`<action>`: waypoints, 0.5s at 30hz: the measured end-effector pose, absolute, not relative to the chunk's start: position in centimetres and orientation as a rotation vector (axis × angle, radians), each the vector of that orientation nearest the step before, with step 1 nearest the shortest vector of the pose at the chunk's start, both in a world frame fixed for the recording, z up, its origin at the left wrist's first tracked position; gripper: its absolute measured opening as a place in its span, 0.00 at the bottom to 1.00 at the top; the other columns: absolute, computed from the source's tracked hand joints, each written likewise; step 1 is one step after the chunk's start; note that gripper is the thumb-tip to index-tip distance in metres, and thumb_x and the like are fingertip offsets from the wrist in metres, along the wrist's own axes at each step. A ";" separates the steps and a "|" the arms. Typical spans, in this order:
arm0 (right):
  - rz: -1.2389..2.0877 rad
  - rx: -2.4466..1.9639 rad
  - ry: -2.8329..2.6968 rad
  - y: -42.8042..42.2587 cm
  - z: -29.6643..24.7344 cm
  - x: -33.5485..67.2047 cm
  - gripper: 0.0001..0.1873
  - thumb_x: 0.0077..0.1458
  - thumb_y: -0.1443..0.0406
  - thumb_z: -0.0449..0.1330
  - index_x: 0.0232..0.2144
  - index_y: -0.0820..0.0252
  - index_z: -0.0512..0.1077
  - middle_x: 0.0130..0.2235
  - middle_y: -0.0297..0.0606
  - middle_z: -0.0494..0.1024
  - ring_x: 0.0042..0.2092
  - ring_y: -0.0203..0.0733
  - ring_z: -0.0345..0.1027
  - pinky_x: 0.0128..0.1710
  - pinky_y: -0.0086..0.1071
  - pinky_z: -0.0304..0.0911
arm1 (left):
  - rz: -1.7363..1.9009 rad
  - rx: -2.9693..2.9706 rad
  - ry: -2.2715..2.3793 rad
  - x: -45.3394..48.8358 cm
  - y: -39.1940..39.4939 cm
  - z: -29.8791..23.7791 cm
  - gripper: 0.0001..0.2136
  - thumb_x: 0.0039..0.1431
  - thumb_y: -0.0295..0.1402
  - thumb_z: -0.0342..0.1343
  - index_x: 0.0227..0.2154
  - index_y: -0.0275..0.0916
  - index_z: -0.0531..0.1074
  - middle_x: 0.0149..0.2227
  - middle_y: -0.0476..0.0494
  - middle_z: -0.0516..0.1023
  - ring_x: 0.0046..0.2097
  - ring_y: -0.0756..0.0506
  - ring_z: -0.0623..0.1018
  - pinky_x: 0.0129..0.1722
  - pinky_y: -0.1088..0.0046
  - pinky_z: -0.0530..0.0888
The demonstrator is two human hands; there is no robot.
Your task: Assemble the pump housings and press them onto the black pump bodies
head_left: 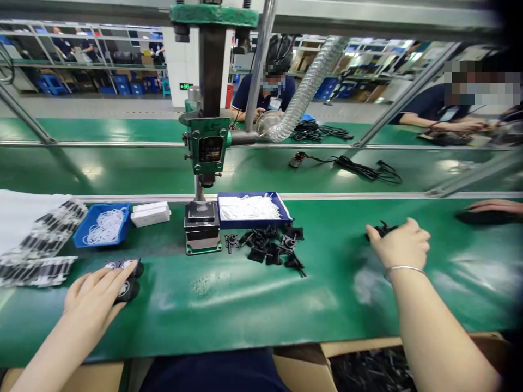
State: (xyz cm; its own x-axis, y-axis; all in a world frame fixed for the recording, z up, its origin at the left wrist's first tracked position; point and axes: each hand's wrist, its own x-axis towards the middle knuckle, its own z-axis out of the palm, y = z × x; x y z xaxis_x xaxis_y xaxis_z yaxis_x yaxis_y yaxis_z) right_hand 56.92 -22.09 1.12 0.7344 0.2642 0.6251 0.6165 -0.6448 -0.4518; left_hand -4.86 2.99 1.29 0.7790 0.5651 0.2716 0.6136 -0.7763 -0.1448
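My left hand is at the left of the green bench, its fingers and thumb around a few black rounded parts with white emblems on top. The fingers partly cover these parts. Over on the right, my right hand has its thumb and fingers about a small black plastic part, mostly hidden by the hand. Between the hands lies a loose pile of black plastic pieces with square bases and stems. Left of the pile stands a green hand press over its metal block.
A blue tray of white strips stands behind the pile. A blue bin with white rings, a white box and stacked black-and-white pieces lie left. Another person's hand is at far right. Below sits a carton of black parts.
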 end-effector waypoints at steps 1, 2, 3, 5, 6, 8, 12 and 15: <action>-0.704 -2.237 -0.740 -21.5 1.5 55.9 0.24 0.50 0.44 0.61 0.40 0.53 0.67 0.37 0.51 0.67 0.44 0.65 0.66 0.38 0.53 0.59 | -0.319 -2.754 -0.946 -4.7 3.0 1.4 0.32 0.62 0.29 0.48 0.67 0.58 0.48 0.48 0.45 0.80 0.49 0.34 0.77 0.45 0.56 0.69; -0.701 -2.212 -0.855 -20.6 1.9 54.3 0.23 0.53 0.46 0.60 0.43 0.55 0.68 0.40 0.54 0.69 0.47 0.65 0.66 0.43 0.54 0.59 | -0.326 -2.761 -0.972 -4.6 3.1 1.4 0.32 0.63 0.30 0.47 0.67 0.60 0.47 0.47 0.47 0.80 0.49 0.34 0.77 0.44 0.56 0.70; -0.676 -2.186 -0.987 -19.7 2.1 52.4 0.22 0.56 0.49 0.59 0.45 0.56 0.69 0.42 0.53 0.71 0.50 0.63 0.65 0.48 0.54 0.60 | -0.334 -2.766 -0.991 -4.6 3.2 1.4 0.32 0.63 0.30 0.47 0.67 0.63 0.47 0.47 0.48 0.80 0.49 0.34 0.77 0.42 0.57 0.70; -0.562 -2.061 -1.424 -17.3 2.3 47.5 0.15 0.61 0.56 0.58 0.46 0.58 0.71 0.46 0.48 0.75 0.52 0.57 0.66 0.53 0.52 0.59 | -0.340 -2.771 -1.015 -4.5 3.3 1.1 0.29 0.64 0.31 0.46 0.66 0.63 0.50 0.45 0.48 0.80 0.48 0.34 0.77 0.41 0.57 0.71; -0.501 -1.971 -1.628 -15.9 2.2 45.0 0.12 0.62 0.59 0.58 0.46 0.58 0.72 0.46 0.47 0.76 0.51 0.54 0.67 0.52 0.50 0.59 | -0.338 -2.786 -1.008 -4.4 3.3 0.9 0.28 0.64 0.32 0.46 0.65 0.61 0.53 0.45 0.47 0.80 0.47 0.34 0.77 0.41 0.57 0.71; -0.360 -1.811 -1.945 -13.2 1.9 40.3 0.11 0.65 0.65 0.56 0.49 0.58 0.71 0.49 0.44 0.76 0.50 0.50 0.67 0.49 0.45 0.61 | -0.365 -2.884 -0.941 -3.9 2.9 0.5 0.24 0.64 0.36 0.50 0.63 0.54 0.59 0.45 0.44 0.80 0.46 0.35 0.78 0.42 0.59 0.72; -0.246 -1.854 -2.274 -9.0 1.3 35.3 0.11 0.65 0.72 0.54 0.47 0.63 0.73 0.51 0.48 0.74 0.51 0.49 0.64 0.50 0.42 0.59 | -0.478 -3.257 -0.932 -1.2 0.6 0.0 0.27 0.64 0.43 0.54 0.64 0.49 0.57 0.50 0.42 0.77 0.48 0.40 0.79 0.46 0.67 0.75; -0.203 -1.906 -2.361 -8.1 1.2 34.3 0.08 0.63 0.73 0.55 0.38 0.65 0.74 0.39 0.46 0.75 0.42 0.48 0.65 0.46 0.41 0.60 | -0.587 -3.471 -1.109 2.0 -1.6 -0.5 0.26 0.64 0.39 0.56 0.63 0.53 0.57 0.52 0.44 0.75 0.52 0.42 0.77 0.51 0.67 0.75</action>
State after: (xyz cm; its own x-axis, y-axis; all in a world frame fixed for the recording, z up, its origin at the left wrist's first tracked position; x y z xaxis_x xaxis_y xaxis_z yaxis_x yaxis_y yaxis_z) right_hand 34.30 -8.09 1.22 -0.2113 0.9640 0.1615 0.9774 0.2076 0.0401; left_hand 2.01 -1.65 -0.45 0.7860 0.6064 0.1202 0.4405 -0.6858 0.5793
